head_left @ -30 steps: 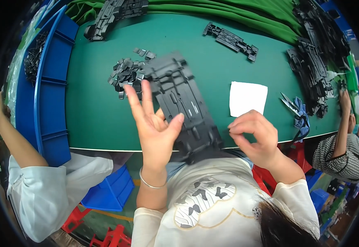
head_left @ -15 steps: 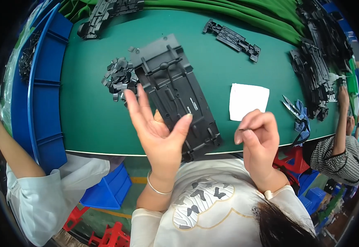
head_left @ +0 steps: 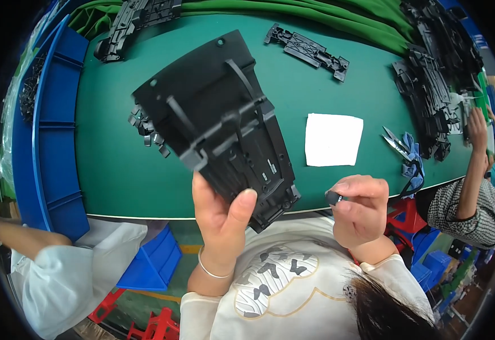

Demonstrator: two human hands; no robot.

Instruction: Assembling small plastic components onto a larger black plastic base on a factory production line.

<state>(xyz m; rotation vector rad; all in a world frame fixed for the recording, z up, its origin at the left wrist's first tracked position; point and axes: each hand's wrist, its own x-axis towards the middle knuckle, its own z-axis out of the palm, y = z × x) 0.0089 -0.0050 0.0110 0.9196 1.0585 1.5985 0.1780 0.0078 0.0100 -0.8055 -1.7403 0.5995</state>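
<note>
My left hand (head_left: 223, 218) is closed around the near part of a long black moulded plastic chassis (head_left: 213, 107), thumb on top. The chassis is tilted up, its wide far end raised over the green table, and it partly covers a pile of small black plastic pieces (head_left: 144, 129). To the right, my right hand (head_left: 362, 209) pinches one small black plastic piece (head_left: 333, 197) between thumb and fingertips, apart from the chassis. A white sheet of paper (head_left: 334, 140) lies just beyond that hand.
Scissors (head_left: 396, 144) lie by a blue cloth (head_left: 411, 161) at the right. Another black chassis (head_left: 307, 51) rests at the far side, with more stacked right (head_left: 429, 96) and far left (head_left: 137, 25). A blue bin (head_left: 60, 136) borders the left. Co-workers' arms show at both sides.
The chassis has tipped, its far end rising toward me and hiding more of the pile. My left fingers have wrapped beneath it. My right hand has turned, exposing the small piece.
</note>
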